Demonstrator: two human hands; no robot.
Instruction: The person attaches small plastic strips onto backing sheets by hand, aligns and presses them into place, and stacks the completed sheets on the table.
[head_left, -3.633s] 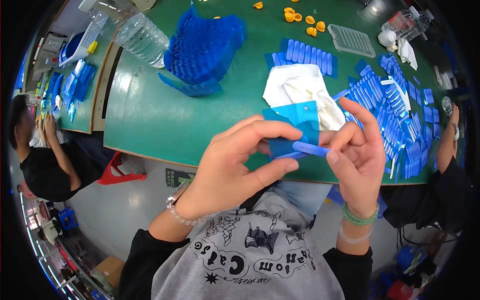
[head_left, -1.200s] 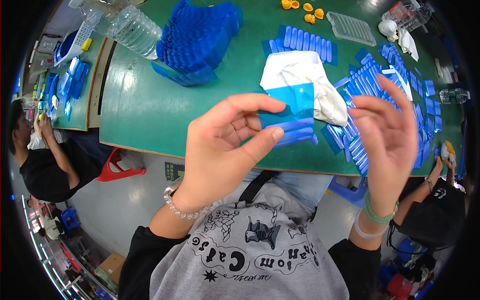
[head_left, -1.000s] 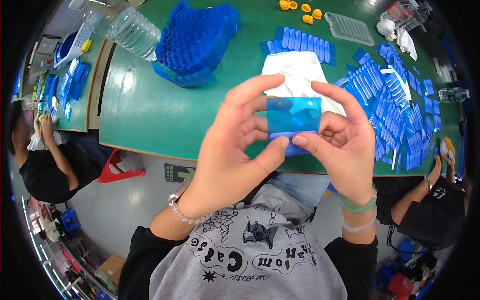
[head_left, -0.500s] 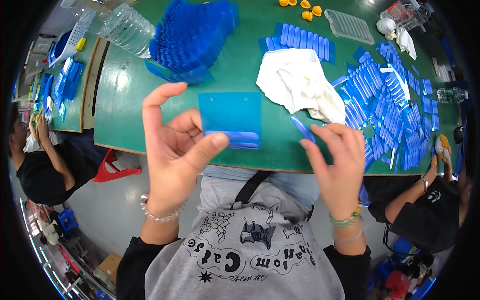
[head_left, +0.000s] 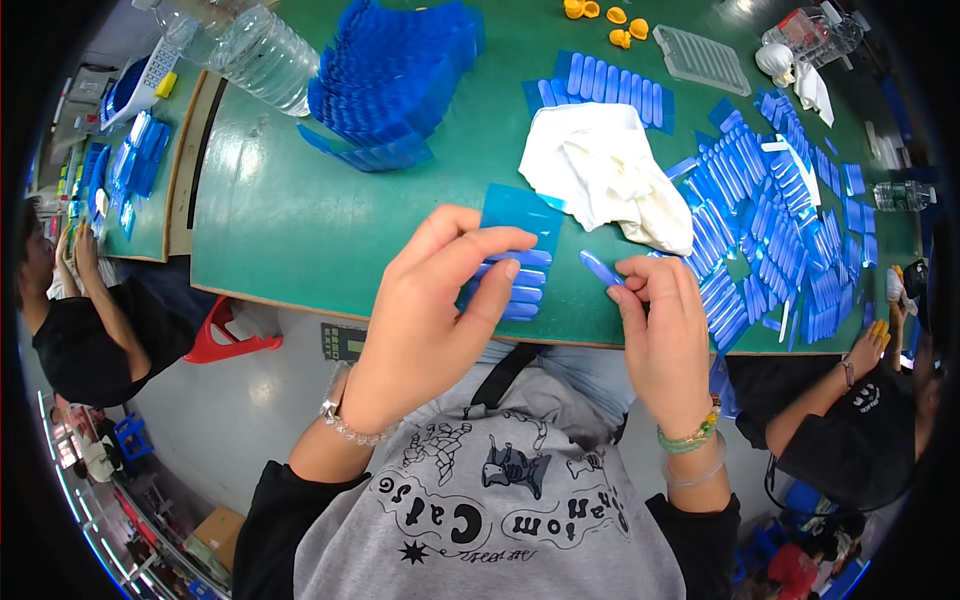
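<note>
In front of me my left hand (head_left: 430, 295) grips a blue translucent film sheet (head_left: 512, 207) between thumb and fingers. Several glossy blue strips (head_left: 525, 294) lie in rows across the sheet's lower part, partly hidden by the fingers. Close by on the right, my right hand (head_left: 662, 335) pinches one small, long blue piece (head_left: 600, 267) with rounded ends, apart from the sheet. Beyond the hands a crumpled white cloth (head_left: 595, 160) rests on the green table (head_left: 260, 220).
A fanned stack of blue sheets (head_left: 395, 85) and a clear water bottle (head_left: 262, 58) stand far left. Sheets with blue strips (head_left: 775, 215) pile up at right. Yellow caps (head_left: 620, 38) and a clear ribbed tray (head_left: 702, 58) lie far back. Other people sit on both sides.
My left hand has moved right with the film sheet, and its strip rows now face up. The right hand still pinches the small blue piece, slightly lower than before.
</note>
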